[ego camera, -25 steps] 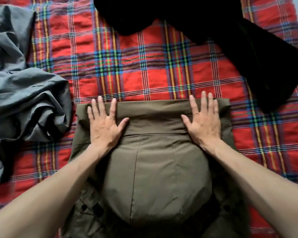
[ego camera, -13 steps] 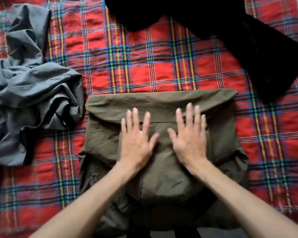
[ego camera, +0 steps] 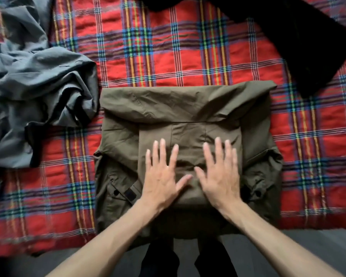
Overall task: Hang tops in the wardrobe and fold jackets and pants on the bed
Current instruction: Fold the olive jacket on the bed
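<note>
Two hands flat on the job. Your left hand (ego camera: 162,176) and right hand (ego camera: 221,176) lie side by side, palms down, fingers straight and slightly spread; neither grasps anything, both press on cloth.

Under them: olive jacket (ego camera: 168,104), folded to a rough square on the bed's red plaid blanket (ego camera: 168,47), near its front edge. A narrower folded panel sits directly beneath your palms; a rolled fold runs across just beyond your fingertips; pocket flaps show outboard of each wrist.

Handling, my reading: thin woven shell, light, soft, no stiffness of its own. It takes a crease but looks puffy, so it wants pressing flat. Layers may slide on one another if lifted from one side only.

Where to hold: go under the outer edges, left of your left hand and right of your right, and pinch through all layers together. Pulling the top panel alone would likely undo the fold.

Also on the bed: crumpled grey garment (ego camera: 38,86) well left of your left hand; black garment (ego camera: 308,47) beyond and right of your right hand, its corner close to the jacket's far corner. What kind either is, cannot tell.
</note>
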Motion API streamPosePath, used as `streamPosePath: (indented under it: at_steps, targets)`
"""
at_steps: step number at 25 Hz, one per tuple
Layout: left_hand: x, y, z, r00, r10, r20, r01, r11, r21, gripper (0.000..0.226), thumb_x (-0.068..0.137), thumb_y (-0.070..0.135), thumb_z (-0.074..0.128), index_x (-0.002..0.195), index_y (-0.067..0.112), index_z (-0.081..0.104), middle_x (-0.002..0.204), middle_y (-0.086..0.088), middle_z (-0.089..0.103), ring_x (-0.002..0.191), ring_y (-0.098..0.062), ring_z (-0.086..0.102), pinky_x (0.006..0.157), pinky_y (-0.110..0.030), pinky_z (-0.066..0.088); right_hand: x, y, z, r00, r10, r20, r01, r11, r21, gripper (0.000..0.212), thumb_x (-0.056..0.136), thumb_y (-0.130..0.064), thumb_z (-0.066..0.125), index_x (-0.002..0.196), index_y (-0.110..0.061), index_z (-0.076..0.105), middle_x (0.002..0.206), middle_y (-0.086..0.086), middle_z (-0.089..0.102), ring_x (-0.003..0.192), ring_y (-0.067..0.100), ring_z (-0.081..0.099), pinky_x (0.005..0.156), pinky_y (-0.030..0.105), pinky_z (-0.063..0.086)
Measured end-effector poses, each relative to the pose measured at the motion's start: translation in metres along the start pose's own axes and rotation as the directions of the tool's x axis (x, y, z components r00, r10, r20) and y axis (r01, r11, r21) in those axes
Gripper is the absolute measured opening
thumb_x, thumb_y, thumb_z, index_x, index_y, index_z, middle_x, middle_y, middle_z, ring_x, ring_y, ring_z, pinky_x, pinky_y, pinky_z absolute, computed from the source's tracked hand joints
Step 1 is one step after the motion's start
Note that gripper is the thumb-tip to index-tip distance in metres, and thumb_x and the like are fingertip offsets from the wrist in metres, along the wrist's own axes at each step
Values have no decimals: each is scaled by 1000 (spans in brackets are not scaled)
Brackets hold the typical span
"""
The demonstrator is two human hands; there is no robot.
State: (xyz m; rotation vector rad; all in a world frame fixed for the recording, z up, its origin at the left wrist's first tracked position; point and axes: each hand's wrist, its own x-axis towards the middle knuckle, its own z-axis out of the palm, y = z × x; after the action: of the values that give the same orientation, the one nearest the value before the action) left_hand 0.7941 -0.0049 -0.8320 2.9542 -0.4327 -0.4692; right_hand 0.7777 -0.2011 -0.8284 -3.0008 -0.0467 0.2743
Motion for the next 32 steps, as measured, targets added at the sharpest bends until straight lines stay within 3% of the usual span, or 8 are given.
streamPosePath:
  at_steps: [8, 12, 14, 16, 20, 24, 28, 32]
  targets:
    - [-28, -40, 48, 985, 89, 146, -118, 973, 200, 90, 82, 75, 35, 154, 24, 19, 157, -35, 4, 147, -49, 3, 115, -65, 11, -19, 36, 48, 969, -162, 187, 186, 976, -114, 75, 85, -61, 39, 152, -30, 29, 159, 24, 17, 147, 43, 14, 119, 56, 14]
    - [-25, -42, 19, 995, 88, 42, -90, 994, 65, 77, 90, 68, 34, 148, 18, 33, 151, -32, 28, 142, -45, 27, 115, -59, 20, -14, 33, 17, 989, -131, 67, 128, 991, 48, 60, 91, -55, 41, 143, -25, 49, 151, 19, 36, 141, 39, 30, 117, 56, 18]
    - [6, -51, -14, 978, -78, -193, 44, 983, -177, 65, 94, 56, 45, 140, 9, 43, 139, -25, 42, 129, -41, 42, 112, -49, 27, 18, 45, -12, 991, 44, -125, -16, 975, 221, 51, 90, -49, 51, 128, -16, 60, 137, 18, 46, 130, 36, 40, 115, 52, 25]
    - [61, -75, -54, 873, -401, -279, 279, 877, -390, 63, 95, 46, 54, 140, 4, 41, 141, -25, 39, 131, -39, 38, 112, -44, 26, 74, 65, -45, 921, 324, -218, -207, 878, 432, 49, 88, -48, 58, 128, -19, 59, 135, 16, 45, 125, 33, 40, 111, 43, 31]
    - [167, -142, -84, 602, -794, 87, 652, 426, -627, 73, 94, 49, 56, 144, 2, 34, 146, -24, 41, 135, -37, 39, 112, -40, 28, 177, 109, -63, 727, 686, 16, -512, 527, 679, 66, 84, -49, 68, 142, -24, 46, 141, 9, 47, 129, 25, 45, 107, 30, 32]
    - [181, -183, -60, 563, -797, 217, 714, 337, -613, 63, 88, 55, 62, 117, -1, 64, 119, -21, 66, 113, -35, 61, 97, -39, 46, 197, 147, -27, 598, 752, 277, -718, 349, 603, 66, 74, -58, 73, 118, -9, 64, 118, 10, 66, 113, 30, 60, 98, 37, 46]
    - [171, -187, -53, 608, -773, 182, 683, 393, -615, 56, 94, 52, 54, 104, -3, 66, 107, -23, 67, 104, -38, 61, 86, -38, 44, 199, 164, -18, 642, 711, 286, -719, 428, 548, 66, 81, -61, 65, 119, -7, 65, 120, 16, 66, 114, 34, 60, 96, 38, 44]
    - [153, -162, -77, 597, -801, 52, 617, 416, -668, 44, 99, 41, 51, 106, -1, 58, 108, -25, 64, 106, -38, 58, 82, -36, 37, 178, 139, -43, 668, 693, 271, -660, 384, 646, 44, 98, -39, 53, 116, 1, 58, 113, 16, 61, 104, 30, 56, 84, 31, 38]
